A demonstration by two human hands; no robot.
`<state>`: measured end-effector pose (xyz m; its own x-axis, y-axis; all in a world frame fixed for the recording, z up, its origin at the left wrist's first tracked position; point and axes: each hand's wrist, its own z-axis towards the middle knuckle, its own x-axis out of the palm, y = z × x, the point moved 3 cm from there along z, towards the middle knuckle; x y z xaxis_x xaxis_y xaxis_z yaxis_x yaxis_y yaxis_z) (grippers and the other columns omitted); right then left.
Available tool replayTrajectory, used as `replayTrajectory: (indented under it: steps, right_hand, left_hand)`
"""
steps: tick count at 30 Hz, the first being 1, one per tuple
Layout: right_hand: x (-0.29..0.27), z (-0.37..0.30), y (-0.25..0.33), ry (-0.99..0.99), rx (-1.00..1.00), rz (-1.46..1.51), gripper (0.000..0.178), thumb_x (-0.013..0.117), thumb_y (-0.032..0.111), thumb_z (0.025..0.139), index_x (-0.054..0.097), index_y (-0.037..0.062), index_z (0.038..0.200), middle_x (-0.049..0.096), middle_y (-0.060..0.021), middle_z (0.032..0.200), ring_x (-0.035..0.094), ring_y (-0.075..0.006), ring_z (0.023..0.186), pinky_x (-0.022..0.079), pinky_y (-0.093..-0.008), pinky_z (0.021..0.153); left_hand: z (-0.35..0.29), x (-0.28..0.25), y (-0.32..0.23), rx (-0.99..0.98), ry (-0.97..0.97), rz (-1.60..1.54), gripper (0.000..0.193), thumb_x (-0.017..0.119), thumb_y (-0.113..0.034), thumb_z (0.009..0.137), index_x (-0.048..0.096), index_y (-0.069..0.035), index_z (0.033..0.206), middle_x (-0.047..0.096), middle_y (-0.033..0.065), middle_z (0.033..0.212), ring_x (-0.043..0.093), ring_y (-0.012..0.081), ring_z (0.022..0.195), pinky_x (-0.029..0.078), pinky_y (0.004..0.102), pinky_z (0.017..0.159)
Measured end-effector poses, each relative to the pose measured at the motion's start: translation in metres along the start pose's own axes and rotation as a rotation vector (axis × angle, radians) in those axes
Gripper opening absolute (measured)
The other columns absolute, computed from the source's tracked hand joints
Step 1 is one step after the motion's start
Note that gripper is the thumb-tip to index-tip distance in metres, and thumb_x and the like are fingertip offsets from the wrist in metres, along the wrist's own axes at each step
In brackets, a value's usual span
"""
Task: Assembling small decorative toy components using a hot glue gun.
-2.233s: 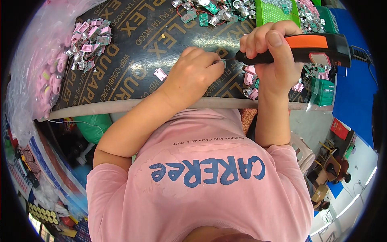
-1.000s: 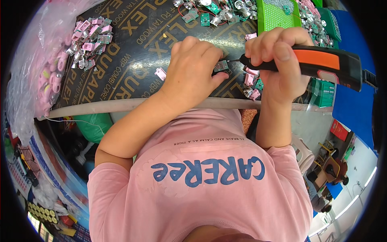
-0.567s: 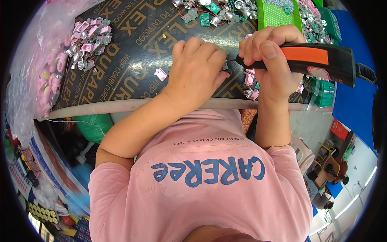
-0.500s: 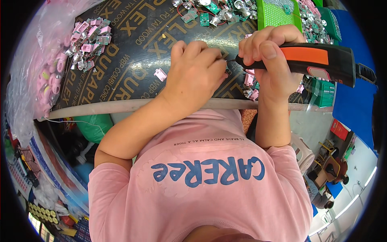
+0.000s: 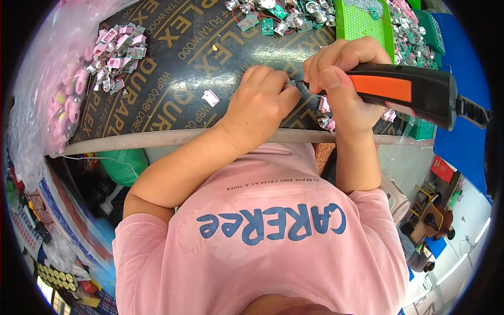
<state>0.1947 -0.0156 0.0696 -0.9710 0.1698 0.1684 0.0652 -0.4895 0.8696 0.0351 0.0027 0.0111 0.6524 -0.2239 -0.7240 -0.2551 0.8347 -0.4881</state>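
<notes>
Plainly, in the head view, I have the right hand (image 5: 346, 79) wrapped around a black-and-orange electric screwdriver (image 5: 404, 93), its long axis running mostly sideways, nose pointing left toward the left fingertips. The left hand (image 5: 268, 102) is curled above the table (image 5: 178, 68), seemingly pinching a small green board (image 5: 292, 83) right at that nose, so the board sits left of the right hand. A loose pink holder (image 5: 210, 97) lies left of the left hand, which is nearer to it. Fingers hide nearly all of the board; I can't tell whether the bit touches it, or its tilt.
</notes>
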Motion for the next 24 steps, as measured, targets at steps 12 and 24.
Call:
replayTrajectory:
  steps: [12,24]
  right_hand:
    - [-0.002,0.011,0.004,0.246,0.072,0.211,0.03,0.08,0.012,0.093,0.053,0.0063,0.104,0.059,-0.0081,0.08,0.06,-0.0196,0.065,0.053,-0.0396,0.068]
    - [-0.04,-0.008,0.051,0.18,0.367,-1.433,0.046,0.095,0.024,0.076,0.077,-0.0009,0.109,0.078,-0.0188,0.096,0.076,-0.0335,0.086,0.059,-0.0401,0.078]
  left_hand:
    - [0.008,-0.017,0.016,0.001,0.013,-0.175,0.014,0.067,-0.008,0.082,0.071,-0.005,0.095,0.067,0.011,0.098,0.063,0.0333,0.097,0.053,0.0447,0.093]
    - [0.001,-0.147,0.068,-0.224,0.221,0.487,0.03,0.08,0.0,0.077,0.075,-0.004,0.106,0.071,0.0121,0.118,0.064,0.0358,0.112,0.051,0.0469,0.1]
